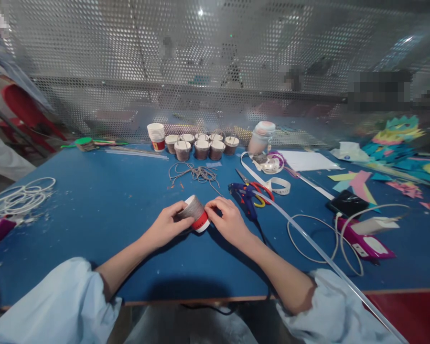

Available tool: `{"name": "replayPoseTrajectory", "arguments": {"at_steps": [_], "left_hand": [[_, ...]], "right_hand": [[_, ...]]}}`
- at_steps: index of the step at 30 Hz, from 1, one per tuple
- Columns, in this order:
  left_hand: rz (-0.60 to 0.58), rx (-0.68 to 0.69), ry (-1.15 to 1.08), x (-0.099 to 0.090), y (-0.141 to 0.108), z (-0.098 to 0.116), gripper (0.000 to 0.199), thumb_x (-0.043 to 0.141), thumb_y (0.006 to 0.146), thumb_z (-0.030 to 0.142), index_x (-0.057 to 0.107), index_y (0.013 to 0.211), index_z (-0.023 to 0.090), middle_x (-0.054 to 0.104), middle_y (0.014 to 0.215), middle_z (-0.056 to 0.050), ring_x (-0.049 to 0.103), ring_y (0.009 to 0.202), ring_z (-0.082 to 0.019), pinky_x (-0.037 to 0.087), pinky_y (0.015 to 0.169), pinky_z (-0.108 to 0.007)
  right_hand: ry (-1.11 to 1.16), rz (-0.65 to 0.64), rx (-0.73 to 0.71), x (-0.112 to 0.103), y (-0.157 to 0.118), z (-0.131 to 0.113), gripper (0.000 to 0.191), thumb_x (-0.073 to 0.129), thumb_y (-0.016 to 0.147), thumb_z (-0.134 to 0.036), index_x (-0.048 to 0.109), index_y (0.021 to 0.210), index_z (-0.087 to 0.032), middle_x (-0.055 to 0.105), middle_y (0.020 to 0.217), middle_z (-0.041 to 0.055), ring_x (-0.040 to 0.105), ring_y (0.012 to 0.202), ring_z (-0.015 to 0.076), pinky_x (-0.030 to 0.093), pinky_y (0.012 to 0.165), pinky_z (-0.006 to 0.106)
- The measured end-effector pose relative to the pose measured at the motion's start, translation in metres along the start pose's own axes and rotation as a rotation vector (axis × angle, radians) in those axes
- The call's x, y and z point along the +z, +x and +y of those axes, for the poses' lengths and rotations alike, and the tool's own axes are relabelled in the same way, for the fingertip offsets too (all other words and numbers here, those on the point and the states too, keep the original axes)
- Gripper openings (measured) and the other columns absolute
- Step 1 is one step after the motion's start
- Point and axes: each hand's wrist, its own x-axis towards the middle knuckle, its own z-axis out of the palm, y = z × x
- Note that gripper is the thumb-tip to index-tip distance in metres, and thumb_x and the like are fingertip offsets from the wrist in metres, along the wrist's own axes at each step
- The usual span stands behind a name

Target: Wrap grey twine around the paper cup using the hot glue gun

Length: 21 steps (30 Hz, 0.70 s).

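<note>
A paper cup (201, 222), red and white at its base and wrapped in grey cord on its upper part, is tilted over the table in front of me. My left hand (169, 223) is closed around its left side, thumb across the front. On the cup's right side, my right hand (229, 220) has thumb and fingertips pinched together near the lower edge of the wrapping; what lies between them is too small to make out. A loose bundle of grey cord (200, 174) rests beyond the cup. To the right lies a blue glue gun (245, 193) with a long clear glue stick (308, 239).
Scissors (263, 191) lie behind the glue gun. Cord-wrapped cups (201, 150), a paper cup stack (156, 138) and a jar (261, 138) line the back. Power strips (367, 241) and cables lie right and left. A perforated metal screen (200, 71) stands behind.
</note>
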Motion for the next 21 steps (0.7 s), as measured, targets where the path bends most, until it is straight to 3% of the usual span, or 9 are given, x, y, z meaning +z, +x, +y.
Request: {"name": "replayPoseTrajectory", "arguments": {"at_steps": [6,10,16,21], "left_hand": [[0.07,0.018,-0.035,-0.007,0.0,-0.001,0.018,0.057,0.077,0.032,0.057,0.07,0.015,0.052,0.066,0.001,0.047,0.066,-0.014,0.04,0.064,-0.025],[0.084,0.02,-0.121,0.0,-0.001,-0.005,0.02,0.058,0.078,0.034,0.059,0.071,0.015,0.054,0.069,0.0,0.048,0.068,-0.014,0.04,0.066,-0.026],[0.069,0.081,-0.18,0.015,0.002,-0.018,0.026,0.06,0.081,0.041,0.064,0.078,0.015,0.063,0.088,-0.005,0.055,0.086,-0.02,0.042,0.08,-0.029],[0.057,0.059,-0.256,0.019,0.006,-0.025,0.033,0.063,0.078,0.047,0.067,0.086,0.015,0.063,0.086,-0.005,0.054,0.081,-0.02,0.042,0.074,-0.028]], "right_hand": [[0.271,0.11,0.121,-0.003,0.003,0.009,0.021,0.044,0.093,-0.032,0.062,0.09,-0.02,0.065,0.089,0.004,0.061,0.084,0.0166,0.047,0.077,0.03],[0.34,0.099,0.174,0.0,-0.001,0.01,0.025,0.043,0.094,-0.037,0.06,0.099,-0.02,0.066,0.094,0.0044,0.062,0.086,0.0173,0.048,0.078,0.03],[0.265,0.074,0.01,0.005,-0.01,0.013,0.025,0.044,0.093,-0.034,0.053,0.114,-0.021,0.062,0.108,0.0066,0.06,0.099,0.0181,0.048,0.09,0.032],[0.214,0.034,-0.004,0.006,-0.012,0.015,0.029,0.045,0.093,-0.037,0.051,0.118,-0.022,0.062,0.113,0.0079,0.06,0.104,0.0199,0.048,0.093,0.034]]}}
